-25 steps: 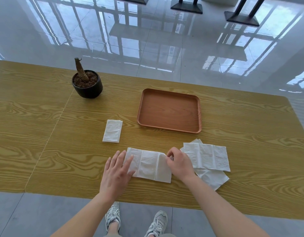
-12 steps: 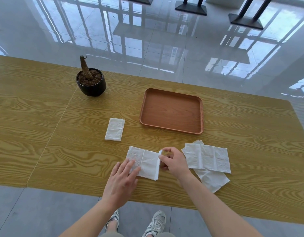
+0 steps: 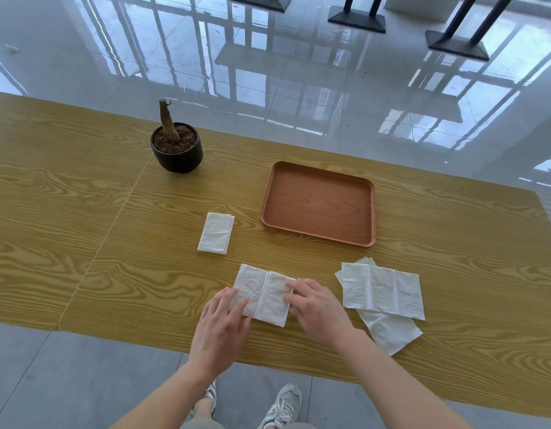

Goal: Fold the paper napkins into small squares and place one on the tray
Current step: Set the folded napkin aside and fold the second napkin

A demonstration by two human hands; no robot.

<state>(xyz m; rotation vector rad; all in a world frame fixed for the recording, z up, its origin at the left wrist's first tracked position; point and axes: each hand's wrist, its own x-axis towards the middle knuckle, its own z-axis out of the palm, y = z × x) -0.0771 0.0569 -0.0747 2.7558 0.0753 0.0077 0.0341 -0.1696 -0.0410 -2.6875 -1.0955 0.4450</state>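
Wooden table (image 3: 67,227), seen from above, with a glossy tiled floor beyond its far edge. Brown tray (image 3: 319,202): right of centre on the table, nothing on it, as in both earlier frames. Loose napkins (image 3: 382,289): two or more unfolded white sheets overlapping near the right front of the table, just beside the right hand and untouched since a second ago.

Working napkin (image 3: 263,294): lies flat near the front edge, between tray and viewer. A second ago it showed three panels. Half a second ago its right panel was lifted and turned leftward. It now shows two panels divided by one upright crease, so it is shorter from side to side.

Right hand (image 3: 314,308): half a second ago it pinched the raised flap. Now its fingers lie extended on the right panel, pressing it down and gripping nothing. Left hand (image 3: 220,326): fingers straight and slightly spread, tips resting on the near left corner of the same napkin, much as before.

Black pot (image 3: 176,148): far left of the tray, holding soil and a bare stump. Folded napkin (image 3: 216,233): a small white rectangle between pot and working napkin, left of the tray, position unchanged.
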